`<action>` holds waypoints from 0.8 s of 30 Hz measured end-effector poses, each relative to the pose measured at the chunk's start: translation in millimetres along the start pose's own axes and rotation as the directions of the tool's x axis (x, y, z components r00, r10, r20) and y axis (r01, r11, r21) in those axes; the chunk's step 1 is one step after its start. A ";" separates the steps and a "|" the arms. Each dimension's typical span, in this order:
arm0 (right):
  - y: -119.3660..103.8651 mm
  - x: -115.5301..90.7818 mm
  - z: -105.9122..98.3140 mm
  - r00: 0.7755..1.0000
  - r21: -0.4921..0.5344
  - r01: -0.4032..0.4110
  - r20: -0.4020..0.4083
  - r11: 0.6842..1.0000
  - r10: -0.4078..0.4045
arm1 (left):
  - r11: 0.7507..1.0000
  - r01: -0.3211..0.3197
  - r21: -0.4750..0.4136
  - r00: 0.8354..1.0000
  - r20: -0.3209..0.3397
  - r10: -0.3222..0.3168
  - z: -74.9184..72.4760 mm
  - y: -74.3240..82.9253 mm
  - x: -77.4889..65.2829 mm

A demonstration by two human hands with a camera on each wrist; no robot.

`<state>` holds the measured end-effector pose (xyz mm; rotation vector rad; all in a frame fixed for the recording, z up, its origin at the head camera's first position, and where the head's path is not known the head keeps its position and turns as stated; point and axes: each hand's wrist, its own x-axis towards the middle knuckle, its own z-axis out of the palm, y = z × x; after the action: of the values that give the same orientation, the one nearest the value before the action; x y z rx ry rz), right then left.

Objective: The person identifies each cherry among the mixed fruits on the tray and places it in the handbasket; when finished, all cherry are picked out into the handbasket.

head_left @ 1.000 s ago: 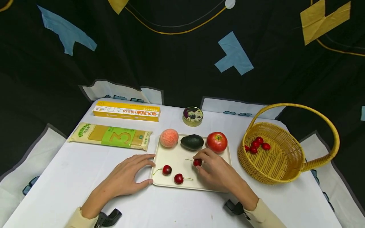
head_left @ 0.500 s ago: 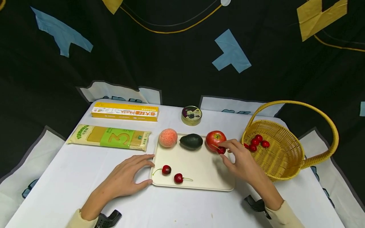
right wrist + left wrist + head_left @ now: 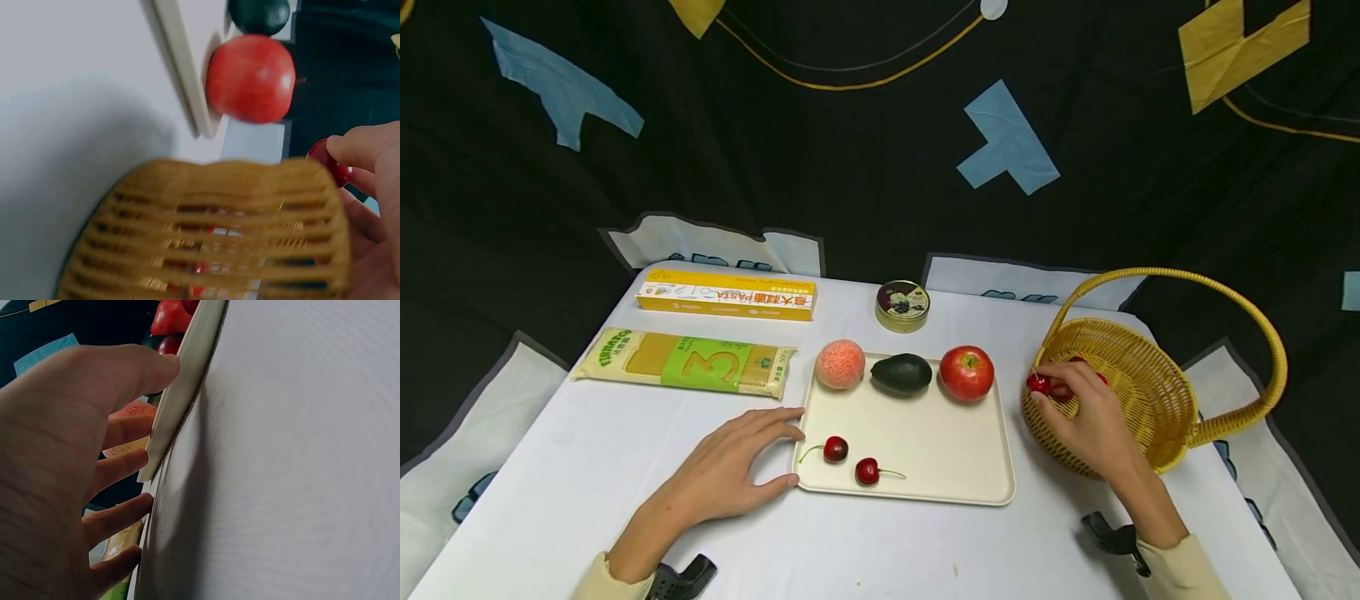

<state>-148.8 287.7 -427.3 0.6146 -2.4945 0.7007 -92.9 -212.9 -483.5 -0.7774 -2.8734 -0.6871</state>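
Note:
My right hand pinches a cherry between thumb and fingers, above the near left rim of the yellow wicker basket. In the right wrist view that cherry shows above the basket wall. Other red cherries lie in the basket, partly hidden behind the hand. At the left edge of the cream tray, my left hand touches the rim with its fingers spread. On the tray lie two stemmed cherries, one at left and one nearer the front. Behind them sit a peach-like fruit, an avocado and an apple.
A yellow pasta box and a pack of noodles lie at the left of the white-covered table. A round tin stands behind the tray. The basket's tall handle arches over its right side.
My right hand has picked up the cherry from the tray and carried it right, past the apple, to the basket. The left hand has stayed at the tray's edge.

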 end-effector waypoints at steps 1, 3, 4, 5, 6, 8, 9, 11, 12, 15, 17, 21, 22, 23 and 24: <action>2.8 -0.6 -1.4 1.000 -0.008 -0.006 0.001 1.000 0.006 | 1.000 0.000 0.000 1.000 -0.001 0.000 0.0 0.0 -0.1; 8.0 -1.8 -4.5 1.000 -0.026 -0.030 0.007 0.999 0.031 | 1.000 0.002 0.001 1.000 -0.001 -0.002 0.2 -0.1 0.0; 10.5 -2.3 -6.1 0.999 -0.041 -0.044 0.011 0.998 0.044 | 1.000 0.003 0.001 1.000 0.000 -0.003 0.4 0.0 0.2; 12.7 -3.0 -7.6 0.998 -0.056 -0.059 0.017 0.997 0.060 | 1.000 0.003 0.002 1.000 0.000 -0.003 0.5 -0.1 0.3; 14.9 -3.9 -9.2 0.997 -0.068 -0.074 0.025 0.995 0.076 | 1.000 0.004 0.003 1.000 0.002 -0.004 0.6 -0.2 0.3; 19.3 -5.5 -12.3 0.994 -0.083 -0.100 0.038 0.992 0.103 | 1.000 0.004 0.004 1.000 0.005 -0.004 0.7 -0.4 0.5; 21.4 -6.2 -13.6 0.993 -0.089 -0.108 0.042 0.990 0.112 | 1.000 0.004 0.005 1.000 0.006 -0.004 0.7 -0.5 0.5; 25.6 -7.1 -15.9 0.991 -0.096 -0.119 0.046 0.988 0.123 | 1.000 0.004 0.006 1.000 0.005 -0.004 0.4 -0.9 -0.3; 27.7 -7.5 -17.0 0.991 -0.095 -0.122 0.045 0.988 0.127 | 1.000 0.003 0.006 1.000 0.003 -0.003 0.1 -1.1 -0.4; 34.8 -8.5 -19.6 0.993 -0.103 -0.113 0.033 0.988 0.117 | 1.000 -0.002 0.005 1.000 -0.003 0.002 -0.5 -1.4 -0.4; 39.7 -9.5 -20.7 0.993 -0.108 -0.109 0.033 0.988 0.113 | 1.000 -0.004 0.002 1.000 -0.006 0.004 -1.0 -1.6 -0.1; 48.5 -12.1 -22.9 0.988 -0.131 -0.128 0.067 0.983 0.138 | 1.000 -0.008 -0.004 1.000 -0.003 0.008 -0.8 -1.4 0.4; 50.4 -12.7 -23.7 0.985 -0.136 -0.139 0.081 0.981 0.151 | 1.000 -0.009 -0.005 1.000 -0.002 0.009 -0.7 -1.3 0.3; 51.9 -13.1 -24.7 0.981 -0.138 -0.154 0.096 0.978 0.168 | 1.000 -0.009 -0.005 1.000 -0.001 0.009 -0.6 -1.1 0.3; 53.6 -13.4 -25.7 0.977 -0.142 -0.168 0.110 0.976 0.184 | 1.000 -0.010 -0.006 1.000 0.000 0.010 -0.2 -0.9 0.2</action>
<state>-158.5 347.5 -434.4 0.4028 -2.7085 0.5700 -93.5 -213.6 -483.7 -0.7922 -2.8665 -0.6946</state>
